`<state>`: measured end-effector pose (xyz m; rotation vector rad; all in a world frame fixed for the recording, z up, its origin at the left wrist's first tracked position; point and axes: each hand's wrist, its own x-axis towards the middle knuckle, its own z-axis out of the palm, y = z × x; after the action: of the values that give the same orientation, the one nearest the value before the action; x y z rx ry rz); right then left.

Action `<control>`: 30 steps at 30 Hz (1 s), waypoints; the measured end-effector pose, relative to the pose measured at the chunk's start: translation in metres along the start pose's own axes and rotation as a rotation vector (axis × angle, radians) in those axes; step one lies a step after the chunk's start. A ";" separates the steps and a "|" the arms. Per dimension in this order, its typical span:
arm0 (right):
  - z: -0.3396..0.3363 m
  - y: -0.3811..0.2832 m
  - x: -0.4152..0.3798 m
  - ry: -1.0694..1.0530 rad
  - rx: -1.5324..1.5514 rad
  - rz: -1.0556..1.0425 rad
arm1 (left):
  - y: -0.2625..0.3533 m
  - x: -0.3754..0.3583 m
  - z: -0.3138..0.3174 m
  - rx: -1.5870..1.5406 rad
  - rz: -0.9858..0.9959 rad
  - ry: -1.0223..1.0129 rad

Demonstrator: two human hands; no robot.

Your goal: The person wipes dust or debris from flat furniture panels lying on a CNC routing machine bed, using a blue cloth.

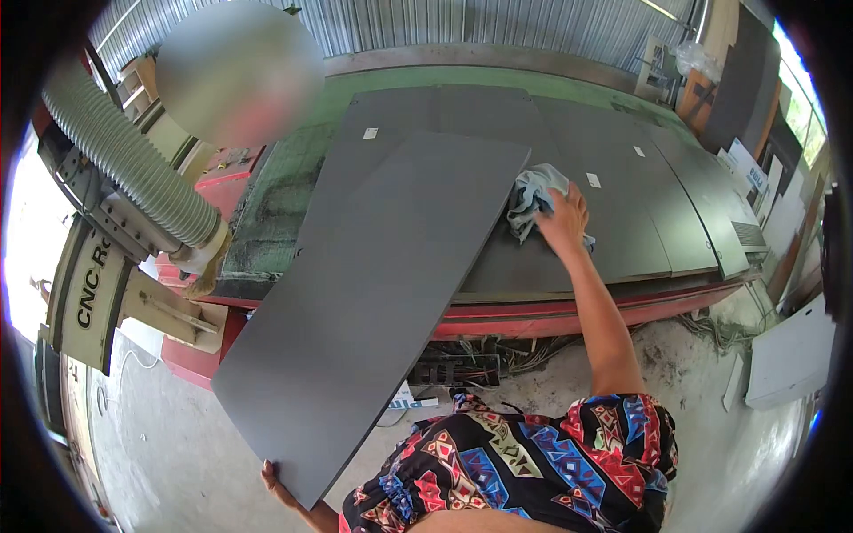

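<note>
A long dark grey panel (373,293) slants across the view, its far end over the green machine bed and its near end jutting out toward me. My left hand (277,481) grips the near left corner; its fingers are mostly hidden beneath the board. My right hand (565,220) is closed on a crumpled light blue cloth (537,194), beside the panel's right edge. Under the hand and cloth lie other grey panels (613,222), a few bearing small white labels (593,180).
To the left stands a CNC router head (89,284) with a ribbed grey hose (133,151). The bed has a red front rail (533,322) and a green surface (275,213). Boards (742,80) lean at the right, and a white panel (791,355) stands on the floor.
</note>
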<state>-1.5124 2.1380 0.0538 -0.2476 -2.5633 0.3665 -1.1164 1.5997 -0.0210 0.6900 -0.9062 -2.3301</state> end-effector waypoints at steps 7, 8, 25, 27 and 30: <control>-0.054 -0.133 -0.127 -0.143 0.570 -0.950 | 0.041 -0.009 0.046 0.028 0.106 0.002; -0.056 -0.145 -0.140 -0.174 0.615 -0.988 | 0.045 -0.010 0.050 0.044 0.130 0.014; -0.066 -0.218 -0.117 0.220 0.876 -1.145 | 0.101 -0.032 0.164 0.359 0.481 0.284; -0.071 -0.227 -0.110 0.249 0.886 -1.176 | 0.131 -0.004 0.087 0.652 0.509 0.172; -0.082 -0.234 -0.092 0.288 0.896 -1.209 | 0.133 -0.035 0.177 -0.323 0.275 -0.190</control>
<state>-1.4150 1.9112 0.1482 1.3591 -1.6102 0.8116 -1.1622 1.6172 0.1977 0.2004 -0.6329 -2.2431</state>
